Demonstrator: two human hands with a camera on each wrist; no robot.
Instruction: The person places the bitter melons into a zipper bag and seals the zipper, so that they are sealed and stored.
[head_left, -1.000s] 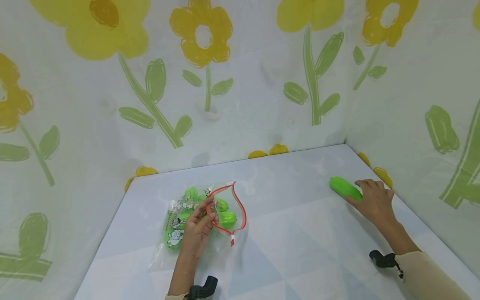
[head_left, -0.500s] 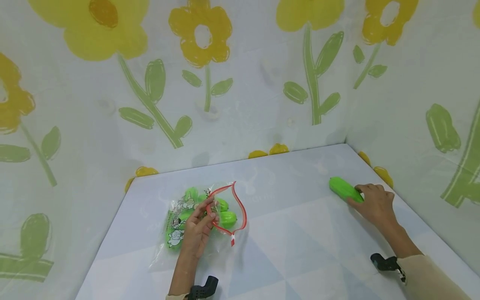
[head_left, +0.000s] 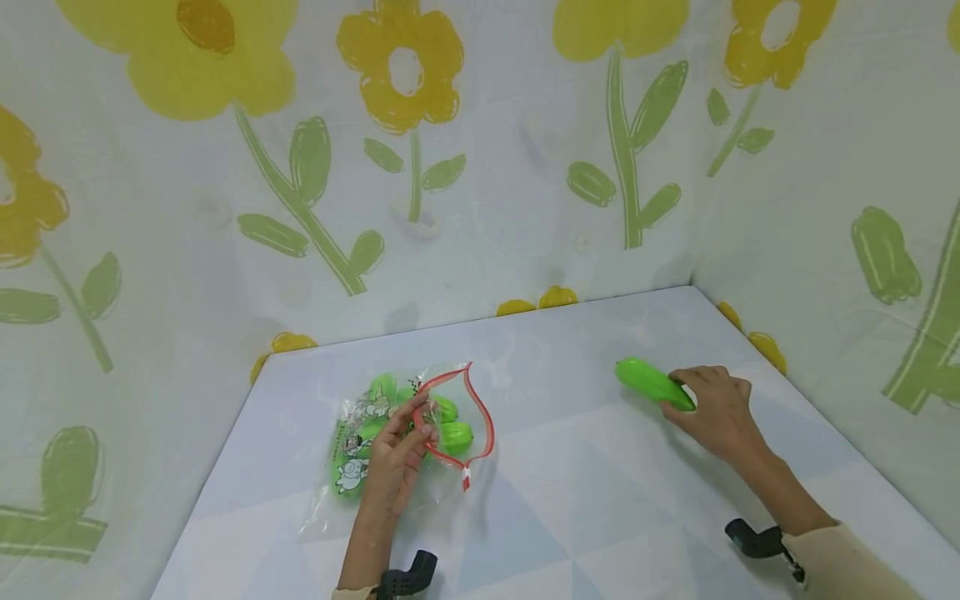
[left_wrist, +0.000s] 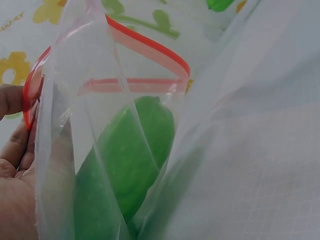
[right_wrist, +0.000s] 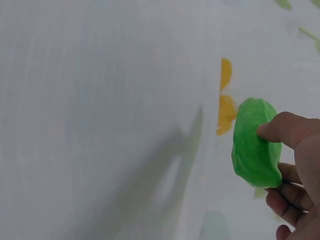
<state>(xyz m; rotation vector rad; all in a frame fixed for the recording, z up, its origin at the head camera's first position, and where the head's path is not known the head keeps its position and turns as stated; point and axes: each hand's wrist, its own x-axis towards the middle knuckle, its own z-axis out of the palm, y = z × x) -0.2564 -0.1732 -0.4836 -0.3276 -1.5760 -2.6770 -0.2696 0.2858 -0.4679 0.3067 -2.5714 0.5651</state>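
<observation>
My left hand (head_left: 397,458) pinches the red zip edge of a clear zip bag (head_left: 348,475), whose mouth gapes to the right. Several bright green ribbed vegetables (head_left: 455,438) lie inside, partly behind cartoon print and my fingers. One green vegetable (left_wrist: 145,155) shows through the plastic in the left wrist view. At the right of the table, my right hand (head_left: 716,412) grips one end of a long green cucumber-like vegetable (head_left: 648,383) between thumb and fingers. It looks raised off the table in the right wrist view, where the thumb presses on the green vegetable (right_wrist: 255,145).
A pale table (head_left: 555,467) with a triangle pattern lies under both hands. White cloth walls (head_left: 495,208) printed with yellow flowers stand along its back and right side. Each wrist wears a black camera mount (head_left: 408,575).
My right hand has closed on the green cucumber-like vegetable and carried it to the left, off its earlier spot. The left hand and the zip bag have stayed in place.
</observation>
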